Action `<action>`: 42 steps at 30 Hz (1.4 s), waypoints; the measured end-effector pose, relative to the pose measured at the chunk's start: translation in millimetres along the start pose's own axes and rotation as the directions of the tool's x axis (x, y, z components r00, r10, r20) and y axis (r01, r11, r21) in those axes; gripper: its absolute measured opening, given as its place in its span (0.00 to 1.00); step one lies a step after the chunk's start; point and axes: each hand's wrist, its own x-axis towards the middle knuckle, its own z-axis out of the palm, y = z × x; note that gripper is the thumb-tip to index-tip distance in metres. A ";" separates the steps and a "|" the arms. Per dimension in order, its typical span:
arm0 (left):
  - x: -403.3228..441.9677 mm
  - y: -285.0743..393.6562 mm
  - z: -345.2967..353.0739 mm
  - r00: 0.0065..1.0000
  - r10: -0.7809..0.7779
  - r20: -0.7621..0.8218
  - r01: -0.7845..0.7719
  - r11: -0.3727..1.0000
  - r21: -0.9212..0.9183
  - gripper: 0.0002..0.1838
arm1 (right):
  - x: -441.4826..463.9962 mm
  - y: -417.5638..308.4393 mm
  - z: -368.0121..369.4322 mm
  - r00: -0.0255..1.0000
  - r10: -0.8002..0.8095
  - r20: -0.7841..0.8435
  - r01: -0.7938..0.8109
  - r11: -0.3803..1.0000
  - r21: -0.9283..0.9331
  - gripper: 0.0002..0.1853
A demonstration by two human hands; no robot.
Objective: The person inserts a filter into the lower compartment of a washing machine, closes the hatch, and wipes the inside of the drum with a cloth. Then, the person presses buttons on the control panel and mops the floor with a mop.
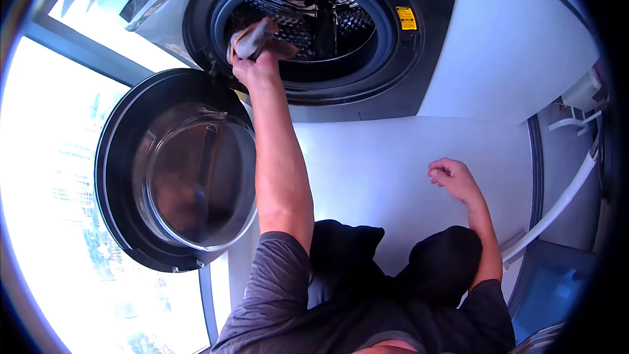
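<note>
My left hand [254, 71] reaches up to the left side of the washing machine's [413, 65] round opening. It is closed around a bunched grey cloth [254, 40] with orange-pink edges; its exact kind is hard to make out. Behind the cloth, the perforated metal drum [350, 23] shows through the opening. Over the floor, below the machine and to the right, hangs my right hand [453, 179]. Its fingers are loosely curled in, with nothing visible in them. The machine's round door [118, 177] is swung open to the left, beside my left forearm.
A bright window [52, 157] runs along the left side. White floor [367, 177] lies between the machine and my knees [445, 259]. On the right are a white panel [498, 52], a pale curved pipe [557, 206] and a bluish surface [550, 288].
</note>
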 end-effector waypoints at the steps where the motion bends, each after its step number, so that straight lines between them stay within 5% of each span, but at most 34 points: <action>1: -12.5 1.4 12.1 0.973 -0.060 -0.221 0.040 0.995 -0.093 0.13 | 0.2 1.7 -0.8 1.000 -0.004 0.001 0.005 1.000 -0.007 0.14; 2: -16.8 -2.8 6.3 0.972 -0.064 -0.225 0.044 0.995 -0.091 0.13 | -0.2 3.4 -1.8 1.000 -0.008 0.002 0.008 1.000 -0.017 0.14; 4: -28.6 -11.6 -8.9 0.987 -0.016 -0.161 0.066 0.949 0.307 0.13 | -1.3 8.3 -2.1 1.000 -0.008 0.020 0.007 1.000 0.004 0.14; 5: -27.9 -21.5 -18.8 0.985 -0.032 -0.169 0.051 0.993 0.107 0.18 | 0.1 9.4 -2.4 0.999 -0.020 0.034 0.019 0.999 0.025 0.14; 7: -28.5 -50.4 -72.2 0.994 0.093 0.052 -0.104 0.952 0.288 0.16 | -1.0 7.0 -1.3 0.999 -0.015 0.041 0.015 1.000 0.005 0.14; 10: -79.9 -67.9 -70.2 0.990 -0.140 0.001 0.140 0.990 0.035 0.21 | 4.4 -8.9 0.5 0.998 -0.030 0.048 0.030 0.999 -0.011 0.15; 12: -126.1 -59.2 -45.3 0.912 -0.410 0.032 0.401 0.903 0.155 0.26 | 6.2 -30.6 4.3 0.992 -0.074 0.106 0.083 0.993 -0.085 0.15; 14: -153.5 -54.0 -34.9 0.855 -0.500 0.137 0.485 0.865 0.132 0.28 | 13.2 -48.3 3.9 0.968 -0.229 0.106 0.246 0.950 -0.193 0.16; 18: -203.9 -44.4 -17.6 0.774 -0.607 0.178 0.598 0.794 0.107 0.31 | 9.1 -121.1 6.9 0.927 -0.350 0.133 0.359 0.931 -0.057 0.29; 20: -216.5 -40.5 -18.8 0.664 -0.696 0.274 0.737 0.672 -0.077 0.33 | 7.5 -147.0 11.6 0.903 -0.403 0.150 0.400 0.915 0.048 0.36; 26: -232.5 -22.8 -11.4 0.664 -0.604 0.441 0.671 0.742 0.007 0.34 | 1.4 -189.0 39.7 0.835 -0.497 0.237 0.382 0.833 0.400 0.55; 29: -236.6 -23.4 -20.4 0.697 -0.488 0.526 0.295 0.863 0.410 0.26 | 7.2 -183.2 48.0 0.807 -0.554 0.204 0.410 0.774 0.483 0.57; 31: -239.7 -21.5 -5.6 0.655 -0.353 0.668 -0.138 0.813 0.565 0.23 | 18.1 -160.5 50.8 0.795 -0.593 0.124 0.440 0.706 0.555 0.51; 32: -236.2 -23.7 -1.6 0.557 -0.262 0.789 -0.430 0.721 0.543 0.22 | 18.3 -155.3 49.0 0.799 -0.587 0.129 0.435 0.713 0.549 0.51; 37: -247.4 -15.8 15.3 0.412 -0.375 0.831 -0.599 0.576 0.557 0.23 | 23.3 -139.3 39.1 0.891 -0.455 0.006 0.309 0.616 0.724 0.29; 39: -243.8 -16.5 17.4 0.377 -0.347 0.859 -0.571 0.643 0.510 0.23 | 25.2 -138.8 35.4 0.904 -0.428 -0.009 0.283 0.583 0.761 0.26; 40: -236.9 -16.6 14.0 0.377 -0.349 0.858 -0.576 0.637 0.513 0.23 | 24.9 -141.1 32.4 0.915 -0.402 -0.024 0.259 0.544 0.798 0.25; 42: -213.9 -18.6 3.0 0.478 -0.262 0.838 -0.727 0.418 0.545 0.21 | 22.9 -142.6 23.4 0.938 -0.343 -0.053 0.216 0.456 0.864 0.24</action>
